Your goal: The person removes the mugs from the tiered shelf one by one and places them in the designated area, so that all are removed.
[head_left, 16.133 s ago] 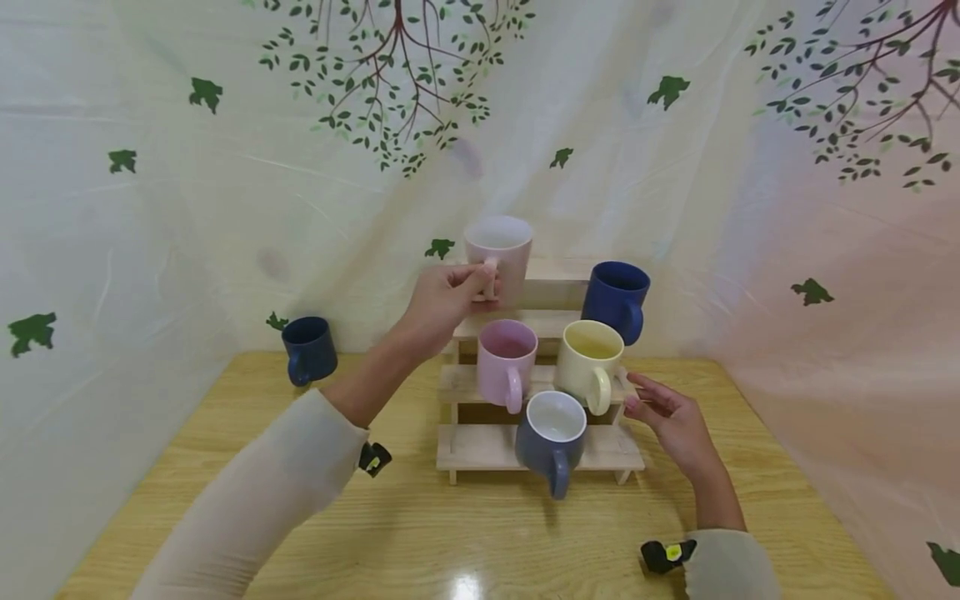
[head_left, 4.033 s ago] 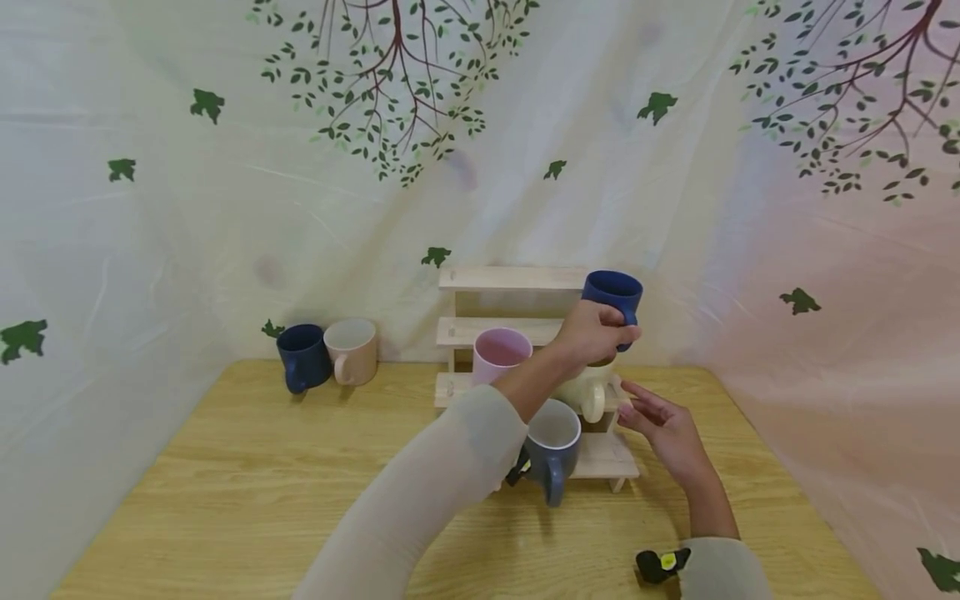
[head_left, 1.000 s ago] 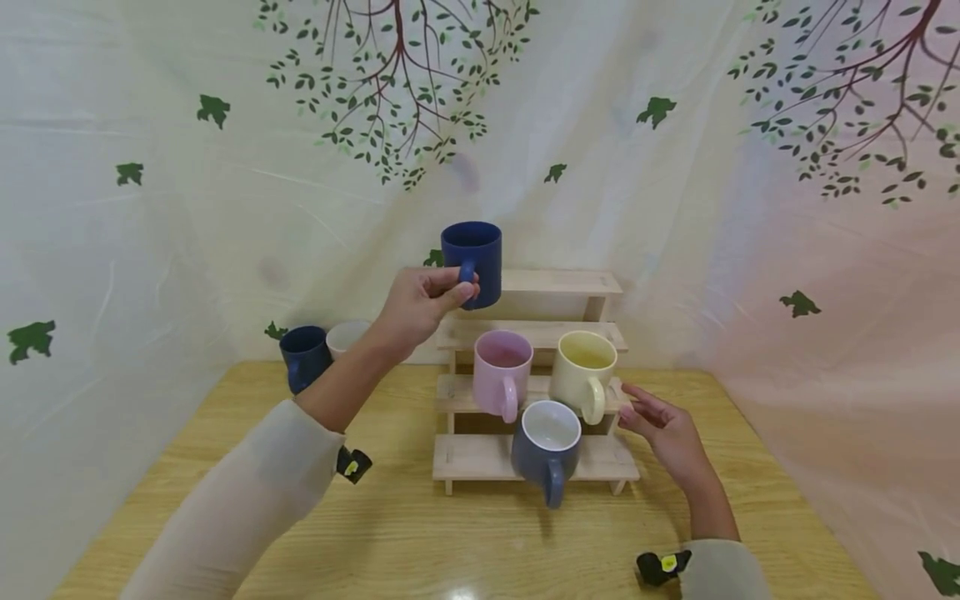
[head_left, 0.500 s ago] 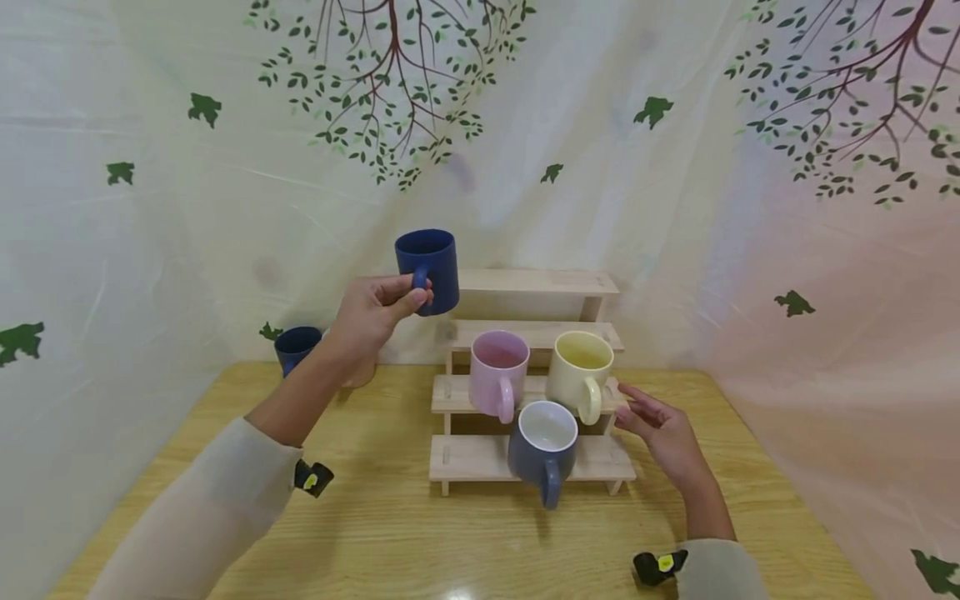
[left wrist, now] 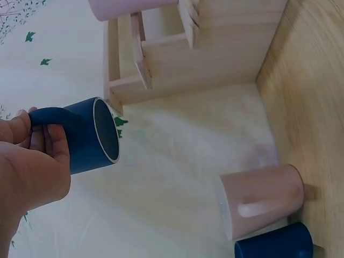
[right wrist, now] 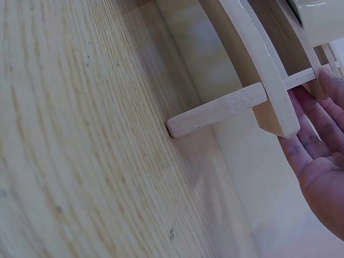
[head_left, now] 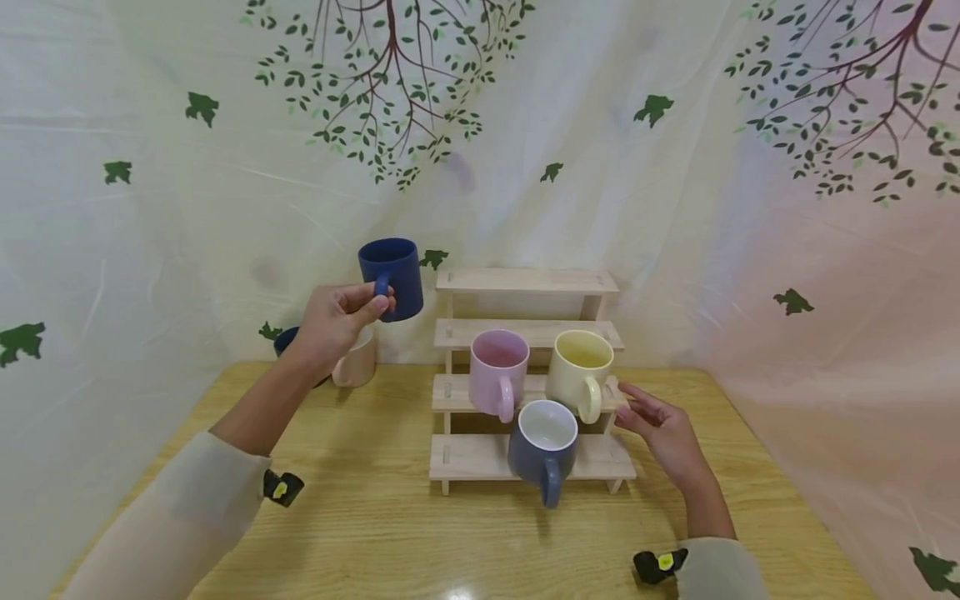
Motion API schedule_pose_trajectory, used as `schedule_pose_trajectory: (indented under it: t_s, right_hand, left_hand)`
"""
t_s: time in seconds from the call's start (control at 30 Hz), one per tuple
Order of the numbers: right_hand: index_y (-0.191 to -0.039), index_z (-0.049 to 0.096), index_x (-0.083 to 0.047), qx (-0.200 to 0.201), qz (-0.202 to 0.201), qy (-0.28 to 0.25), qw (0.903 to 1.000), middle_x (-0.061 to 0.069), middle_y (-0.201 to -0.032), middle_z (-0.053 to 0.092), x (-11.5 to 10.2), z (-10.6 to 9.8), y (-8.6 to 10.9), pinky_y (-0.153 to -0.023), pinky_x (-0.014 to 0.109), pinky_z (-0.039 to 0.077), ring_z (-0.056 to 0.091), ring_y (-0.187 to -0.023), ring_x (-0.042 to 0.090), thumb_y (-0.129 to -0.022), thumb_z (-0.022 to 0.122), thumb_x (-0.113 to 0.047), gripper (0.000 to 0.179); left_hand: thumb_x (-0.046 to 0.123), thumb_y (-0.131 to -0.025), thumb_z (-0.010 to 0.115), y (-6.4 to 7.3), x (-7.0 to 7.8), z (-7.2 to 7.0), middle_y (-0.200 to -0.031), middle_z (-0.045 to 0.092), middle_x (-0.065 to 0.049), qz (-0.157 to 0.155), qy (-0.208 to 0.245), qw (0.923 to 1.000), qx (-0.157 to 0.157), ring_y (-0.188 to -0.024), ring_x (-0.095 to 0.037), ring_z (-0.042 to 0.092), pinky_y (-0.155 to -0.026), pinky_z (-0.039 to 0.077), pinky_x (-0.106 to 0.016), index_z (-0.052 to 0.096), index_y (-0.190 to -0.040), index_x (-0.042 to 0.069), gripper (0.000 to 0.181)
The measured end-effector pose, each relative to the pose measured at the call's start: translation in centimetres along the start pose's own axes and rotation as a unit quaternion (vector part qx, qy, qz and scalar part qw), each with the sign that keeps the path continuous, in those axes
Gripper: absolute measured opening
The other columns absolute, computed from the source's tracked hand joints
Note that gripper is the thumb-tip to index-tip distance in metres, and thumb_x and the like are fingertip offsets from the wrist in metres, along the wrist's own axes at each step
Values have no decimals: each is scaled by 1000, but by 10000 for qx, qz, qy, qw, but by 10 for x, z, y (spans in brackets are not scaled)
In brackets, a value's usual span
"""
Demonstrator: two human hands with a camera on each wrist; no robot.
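My left hand [head_left: 333, 321] pinches the handle of a blue mug [head_left: 401, 279], holding it upright in the air left of the stepped wooden rack [head_left: 480, 457]. In the left wrist view the blue mug [left wrist: 88, 156] hangs clear of the table. At the right end of the rack's second step from the bottom is my right hand [head_left: 667, 433]. Its thumb and fingers lie on either side of that step's end, as the right wrist view shows on the rack [right wrist: 226, 110]. A pink mug [head_left: 491, 379] and a yellow mug [head_left: 573, 375] share this step. On the lowest step stands a grey-blue mug [head_left: 536, 454].
Behind my left forearm, a pale pink mug [head_left: 360, 362] and a dark blue mug [left wrist: 279, 244] stand side by side on the wooden table [head_left: 420, 542], partly hidden in the head view. A curtain printed with leaves [head_left: 300, 183] hangs close behind the table.
Earlier my left hand brought the pale pink mug from the rack to the table. It then took the blue mug off the rack and has carried it left. My right hand stays put.
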State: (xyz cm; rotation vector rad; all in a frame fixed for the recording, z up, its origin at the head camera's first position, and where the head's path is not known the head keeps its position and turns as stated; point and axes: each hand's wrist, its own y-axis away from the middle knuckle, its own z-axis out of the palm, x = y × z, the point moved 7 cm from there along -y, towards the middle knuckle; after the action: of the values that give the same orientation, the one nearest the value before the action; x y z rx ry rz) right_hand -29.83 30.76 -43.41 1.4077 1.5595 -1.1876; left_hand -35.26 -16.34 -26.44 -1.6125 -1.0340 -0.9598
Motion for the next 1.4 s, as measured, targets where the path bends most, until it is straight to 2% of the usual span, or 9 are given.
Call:
schedule_pose_trajectory:
  t_s: [0.17,0.33,0.43,0.57,0.73,0.97,1.13,1.3,1.4]
  right_hand:
    - [-150,51,-8,-45,57,49,10000,17,-122,69,0,0,0,-93,30,57,72,-108,31,-101,66,-33,57]
    - [-151,51,-9,-44,74,82,9999,19,-124,68,1,-1,0,-94,32,56,72,-106,28,-102,65,-33,57]
    - [-150,52,-11,-37,118,87,9999,21,-126,67,1,-2,0,-93,29,56,72,-107,28,-101,66,-34,56]
    - [-151,52,-12,-58,147,78,9998,22,-127,66,1,-2,0,-93,28,56,72,-109,29,-101,65,-33,56]
    - [-151,52,-13,-80,151,44,9998,22,-127,67,1,-3,-1,-92,25,56,71,-109,29,-100,66,-34,57]
    - [-150,52,-10,-85,60,-7,9999,21,-124,68,3,-2,-3,-94,34,57,72,-108,31,-101,66,-33,56]
    - [-150,52,-9,-84,74,18,9999,21,-124,68,3,-2,-2,-94,33,57,71,-108,32,-101,66,-32,56]
    - [-151,51,-9,-80,56,32,9999,20,-123,68,2,-1,-2,-94,33,57,73,-105,27,-101,66,-31,56]
    - [-151,51,-9,-91,42,14,9999,19,-123,69,3,-1,-3,-94,34,57,73,-104,22,-101,65,-31,56]
  left_hand:
    - [14,-104,60,2,-11,-7,-102,75,5,40,-188,9997,123,-106,-7,64,-107,48,-34,66,-125,-11,33]
    - [14,-104,61,2,-25,-10,-106,75,-4,-55,-346,9992,185,-103,-3,65,-107,48,-36,66,-125,-11,33]
    - [13,-104,61,2,-34,-10,-110,75,-10,-105,-292,9994,181,-101,-1,67,-103,50,-30,65,-126,-12,33]
    - [12,-103,61,2,-47,-10,-109,75,-10,-153,-215,9995,144,-98,-1,69,-96,51,-18,65,-125,-13,33]
    - [12,-103,62,2,-64,-8,-106,76,-13,-164,-323,9992,154,-95,-2,69,-89,52,-13,68,-121,-13,31]
    - [10,-103,63,4,-83,-3,-106,75,-20,-165,-481,9984,248,-92,-3,68,-84,52,-12,69,-117,-14,28]
    - [12,-103,63,7,-99,-1,-110,74,-23,-342,-476,9981,201,-95,0,65,-87,47,-10,69,-119,-13,30]
    - [13,-105,60,9,-116,4,-116,71,-25,-583,-392,9975,9,-94,0,62,-78,49,-14,66,-125,-13,33]
    - [13,-106,59,9,-127,7,-121,70,-25,-665,-375,9971,-32,-102,-5,66,-89,52,-21,63,-129,-12,34]
